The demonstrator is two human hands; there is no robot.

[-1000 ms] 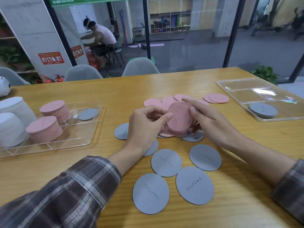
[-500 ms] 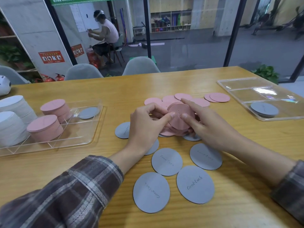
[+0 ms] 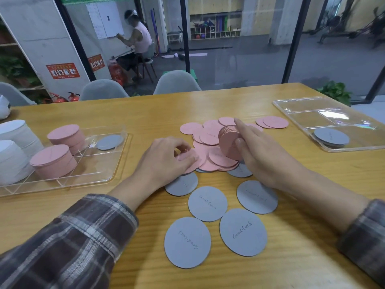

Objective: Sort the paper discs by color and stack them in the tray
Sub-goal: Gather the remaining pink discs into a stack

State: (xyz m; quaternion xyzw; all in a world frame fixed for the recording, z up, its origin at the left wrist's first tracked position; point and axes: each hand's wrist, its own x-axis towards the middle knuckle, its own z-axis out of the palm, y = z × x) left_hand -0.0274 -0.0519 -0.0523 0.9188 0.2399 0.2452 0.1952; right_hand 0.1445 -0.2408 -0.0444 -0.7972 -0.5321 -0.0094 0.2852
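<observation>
Right hand (image 3: 258, 155): I see it gripping a stack of pink discs (image 3: 228, 140) on edge, thumb below, fingers above; I judge this keeps the gathered discs squared.
Left hand (image 3: 166, 161): fingers curled, pinching one loose pink disc (image 3: 192, 160) off the pile, probably to feed the stack.
Loose pink discs (image 3: 208, 134): centre of frame on the bench (image 3: 145, 109), beneath and between both hands.
Grey discs (image 3: 208, 203): flat, lower centre, untouched.
Left tray (image 3: 100, 176): left of frame, holding pink piles.
Right tray (image 3: 341, 149): upper right, one grey pile.

Head-worn camera looks forward and down, close over the table (image 3: 270, 268).
</observation>
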